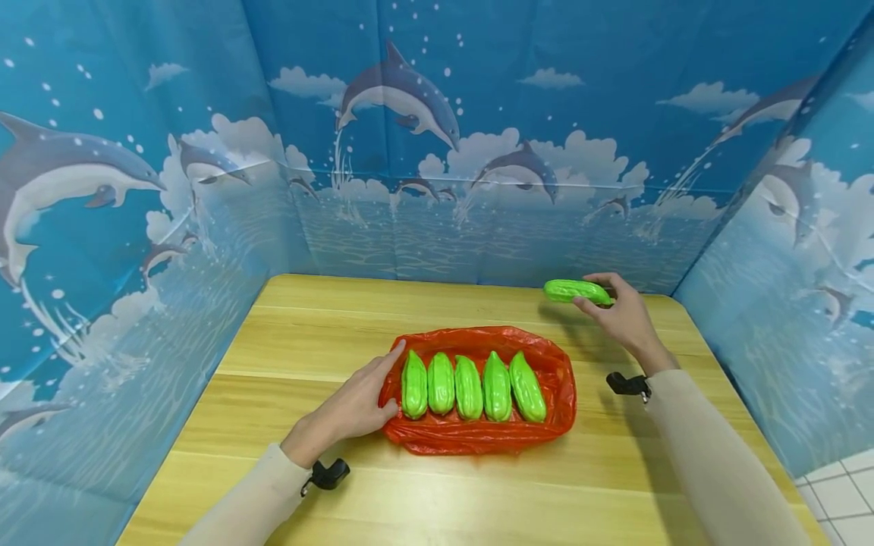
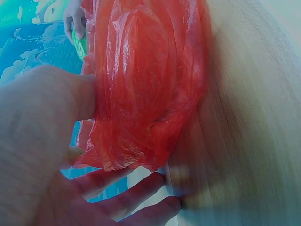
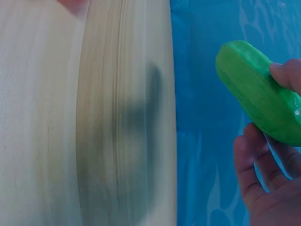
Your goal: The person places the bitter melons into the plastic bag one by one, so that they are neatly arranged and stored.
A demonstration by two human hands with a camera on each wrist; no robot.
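A red plastic bag [image 1: 478, 438] lies spread open on the table, with several bright green, ridged bitter melons [image 1: 468, 388] side by side in it. My left hand [image 1: 358, 398] rests at the bag's left end, thumb and fingers spread along its rim. In the left wrist view, that thumb touches the red plastic and the other fingers extend fairly straight below. Raised over the table's back right, my right hand [image 1: 624, 315] holds another bitter melon [image 1: 573, 290] between thumb and fingers. The right wrist view shows this melon [image 3: 254, 89] pinched at one end.
The light wooden table [image 1: 293, 326] has its back edge against a blue dolphin-print curtain [image 1: 464, 235], which also hangs at both sides. A black wrist strap mount [image 1: 627, 384] sits on each wrist. White floor tiles [image 1: 840, 497] show at the lower right.
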